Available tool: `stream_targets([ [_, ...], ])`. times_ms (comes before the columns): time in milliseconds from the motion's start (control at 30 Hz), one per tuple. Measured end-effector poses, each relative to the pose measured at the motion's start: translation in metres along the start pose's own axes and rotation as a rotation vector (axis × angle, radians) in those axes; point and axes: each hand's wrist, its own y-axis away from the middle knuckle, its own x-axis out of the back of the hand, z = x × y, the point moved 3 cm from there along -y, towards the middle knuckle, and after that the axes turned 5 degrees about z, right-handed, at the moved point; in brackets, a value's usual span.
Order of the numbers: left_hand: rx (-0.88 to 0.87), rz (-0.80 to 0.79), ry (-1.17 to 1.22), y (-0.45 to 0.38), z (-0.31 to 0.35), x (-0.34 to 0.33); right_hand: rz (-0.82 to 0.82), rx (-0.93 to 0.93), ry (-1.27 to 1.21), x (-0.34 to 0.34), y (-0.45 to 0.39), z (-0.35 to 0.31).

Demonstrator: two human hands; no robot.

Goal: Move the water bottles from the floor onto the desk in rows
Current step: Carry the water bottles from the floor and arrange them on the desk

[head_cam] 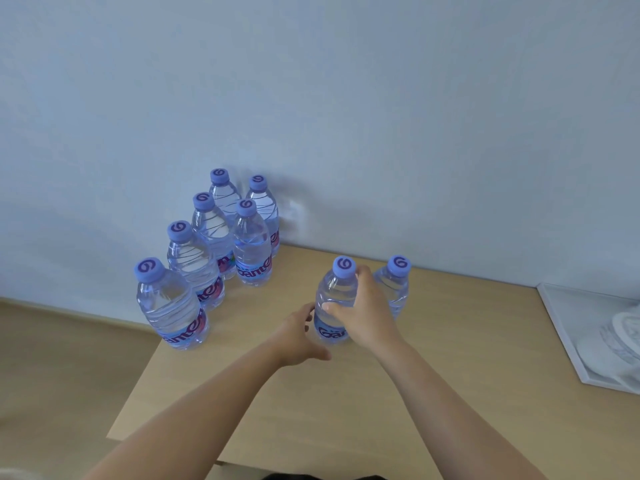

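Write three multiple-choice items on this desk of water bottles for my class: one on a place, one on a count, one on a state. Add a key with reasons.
1. Where does the picture frame lie?
A. Right edge of the desk
B. Left edge
C. On the floor

2. How many bottles stand on the desk?
A. Five
B. Eight
C. Ten

3. What is the right hand doing?
A. Lying flat
B. Gripping a bottle
C. Twisting a cap

Key: 1 A, it lies at the right edge. 2 B, six stand left, two by the hands. 3 B, fingers curl round its shoulder.
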Motion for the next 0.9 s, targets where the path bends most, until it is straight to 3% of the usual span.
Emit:
stream_targets([
  [233,0.009,-0.007,0.084,-0.005,-0.007,-0.001,0.134,0.068,0.161,-0.008,-0.003,0.0],
  [400,-0.013,0.021,0.079,-0.007,-0.01,0.001,0.046,0.152,0.288,-0.009,-0.007,0.004],
  [567,-0.029,0.022,0.074,-0.004,-0.011,0.0,-0.222,0.074,0.133,0.0,-0.009,0.011],
  [767,-0.047,0.027,0.108,0.01,-0.014,0.006,-0.2,0.074,0.04,0.005,-0.011,0.007],
  [900,0.003,0.015,0.321,0.028,-0.021,0.019,-0.217,0.008,-0.082,0.003,-0.021,-0.006],
])
